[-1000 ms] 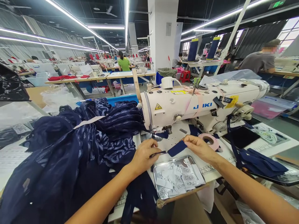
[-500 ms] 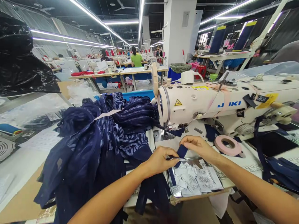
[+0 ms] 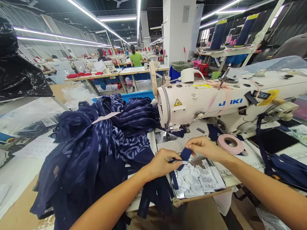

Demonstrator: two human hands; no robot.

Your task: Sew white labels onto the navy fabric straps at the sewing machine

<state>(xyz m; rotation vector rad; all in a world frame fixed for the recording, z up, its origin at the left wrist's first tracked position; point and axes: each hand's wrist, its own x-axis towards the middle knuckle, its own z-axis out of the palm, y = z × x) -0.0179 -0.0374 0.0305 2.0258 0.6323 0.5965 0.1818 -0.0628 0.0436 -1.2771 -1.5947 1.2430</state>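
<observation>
Between my two hands is a short navy fabric strip (image 3: 185, 154), held above a metal tray (image 3: 182, 193) of white printed labels (image 3: 202, 179). My left hand (image 3: 166, 161) pinches the strip's lower end, with a bit of white, perhaps a label, at the fingertips. Its upper end is between the thumb and fingers of my right hand (image 3: 200, 146). Just beyond stands a white sewing machine (image 3: 189, 103), its needle area (image 3: 169, 134) a little behind the strip. A heap of navy garments (image 3: 96, 143) with patterned parts lies left of my left hand.
A pink tape roll (image 3: 230, 144) lies right of my right hand, near a black flat panel (image 3: 273, 145). More navy strips (image 3: 287, 169) lie at the far right. Thread cones (image 3: 218, 35) stand behind the machine. A person in green (image 3: 136, 59) sits farther back.
The view has shifted slightly, so the scene sits a little farther left. Both hands keep hold of the navy strip, which now shows flatter between them.
</observation>
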